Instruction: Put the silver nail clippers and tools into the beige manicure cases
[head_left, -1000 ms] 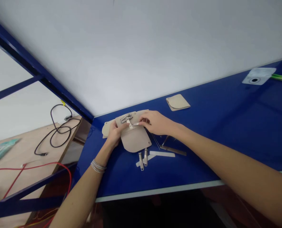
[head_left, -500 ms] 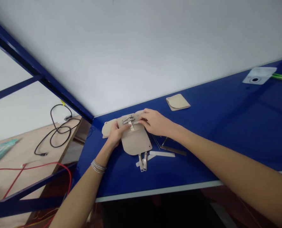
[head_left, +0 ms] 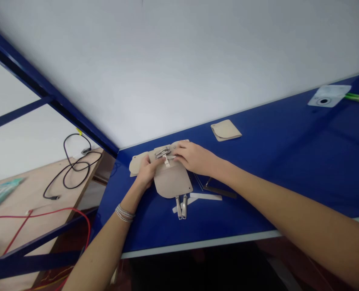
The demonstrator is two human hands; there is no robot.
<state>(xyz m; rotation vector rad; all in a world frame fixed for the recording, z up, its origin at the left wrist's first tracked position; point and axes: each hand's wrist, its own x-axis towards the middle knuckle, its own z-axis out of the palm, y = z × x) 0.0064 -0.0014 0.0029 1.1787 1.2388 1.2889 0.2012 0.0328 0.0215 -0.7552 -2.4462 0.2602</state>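
Observation:
An unfolded beige manicure pouch (head_left: pixel 172 182) lies on the blue table, its rounded flap toward me. My left hand (head_left: pixel 147 171) grips the pouch's left side, thumb pressed beside a pale strap (head_left: pixel 167 162). On the pouch's upper part sits a shiny metal tool (head_left: pixel 162 152), its exact kind unclear. My right hand (head_left: pixel 194 157) is closed over the upper right of the pouch. Its fingertips hold a slim metal tool (head_left: pixel 171 157) whose end reaches the strap. Two nail clippers (head_left: pixel 181 207) lie just below the flap.
Pale flat strips (head_left: pixel 206 196), a dark flat strip (head_left: pixel 220 191) and thin metal sticks (head_left: pixel 198 181) lie right of the pouch. A folded beige case (head_left: pixel 226 130) is farther back. A white card-like item (head_left: pixel 329 96) sits far right. Cables (head_left: pixel 73 163) cover the wooden side table.
My right hand has shifted slightly left, and its fingers now sit closer to the strap, with the slim tool farther in. The left hand stays on the pouch.

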